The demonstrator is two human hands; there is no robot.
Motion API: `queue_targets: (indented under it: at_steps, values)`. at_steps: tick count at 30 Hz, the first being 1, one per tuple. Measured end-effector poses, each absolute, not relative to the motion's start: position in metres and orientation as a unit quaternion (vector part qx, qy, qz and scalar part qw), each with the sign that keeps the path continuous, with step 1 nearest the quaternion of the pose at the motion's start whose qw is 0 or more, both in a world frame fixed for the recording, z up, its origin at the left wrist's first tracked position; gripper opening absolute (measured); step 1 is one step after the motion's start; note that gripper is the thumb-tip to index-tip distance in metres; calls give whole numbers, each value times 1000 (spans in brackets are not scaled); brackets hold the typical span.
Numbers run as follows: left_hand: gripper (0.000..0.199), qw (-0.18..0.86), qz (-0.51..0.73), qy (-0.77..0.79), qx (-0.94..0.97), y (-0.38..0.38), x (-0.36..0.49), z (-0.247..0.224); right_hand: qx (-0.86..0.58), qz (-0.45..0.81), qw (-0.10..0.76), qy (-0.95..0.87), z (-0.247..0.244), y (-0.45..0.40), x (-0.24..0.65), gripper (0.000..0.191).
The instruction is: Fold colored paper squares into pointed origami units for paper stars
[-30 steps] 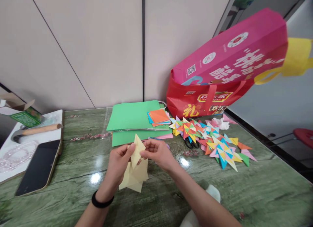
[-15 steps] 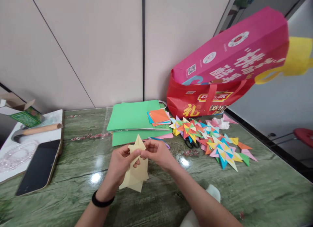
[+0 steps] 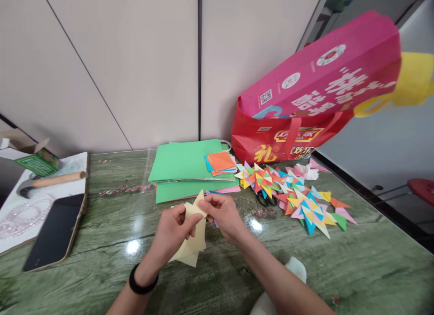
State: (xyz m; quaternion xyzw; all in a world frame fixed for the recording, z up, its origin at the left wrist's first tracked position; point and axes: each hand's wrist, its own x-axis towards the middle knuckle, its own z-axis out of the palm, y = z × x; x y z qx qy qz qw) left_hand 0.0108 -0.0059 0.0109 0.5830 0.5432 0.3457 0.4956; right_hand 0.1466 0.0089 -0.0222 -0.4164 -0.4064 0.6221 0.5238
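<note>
My left hand [image 3: 174, 229] and my right hand [image 3: 220, 213] both pinch a small folded piece of pale yellow paper [image 3: 194, 209], which ends in a point at the top. The left hand grips its lower left part, thumb in front. The right hand holds its right side between thumb and fingers. Below it, partly hidden by the left hand, several pale yellow paper sheets [image 3: 190, 251] lie on the green marbled table [image 3: 111, 283]. Just beyond the hands are green sheets [image 3: 185, 161] with a pile of small coloured squares [image 3: 221, 162] on top.
Colourful folded paper stars [image 3: 307, 206] lie to the right, near black-handled scissors [image 3: 266, 199]. Behind them stands a red gift bag [image 3: 271, 138] with a pink bag [image 3: 339, 71] above. On the left are a phone [image 3: 54, 231], a wooden-handled tool [image 3: 54, 179] and an opened box [image 3: 37, 159].
The folded yellow paper has turned, its point now leaning to the right. Both hands have shifted slightly right, still gripping it.
</note>
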Motion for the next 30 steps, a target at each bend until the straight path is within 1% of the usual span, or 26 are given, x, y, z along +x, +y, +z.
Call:
queue_targets:
  at_steps: [6,10,13,16,21,25,30]
  values:
    - [27,474,346,542,602,-5,13,5,-420,622,511,-419,-23,11,149,28]
    - [28,515,327,531,589,-4,14,3,-397,637,490,-444,-24,11,150,27]
    - [30,556,329,517,561,-3,12,3,-400,630,496,-443,-24,10,151,24]
    - [26,578,339,503,545,-2,10,2,-410,632,497,-430,-23,11,151,25]
    - [21,585,337,518,524,-1,11,2,-428,626,509,-407,-22,12,153,28]
    - [25,593,329,522,517,-3,11,5,-428,616,520,-407,-21,11,151,29]
    - [29,595,324,524,515,-4,11,4,-418,629,514,-407,-23,11,149,30]
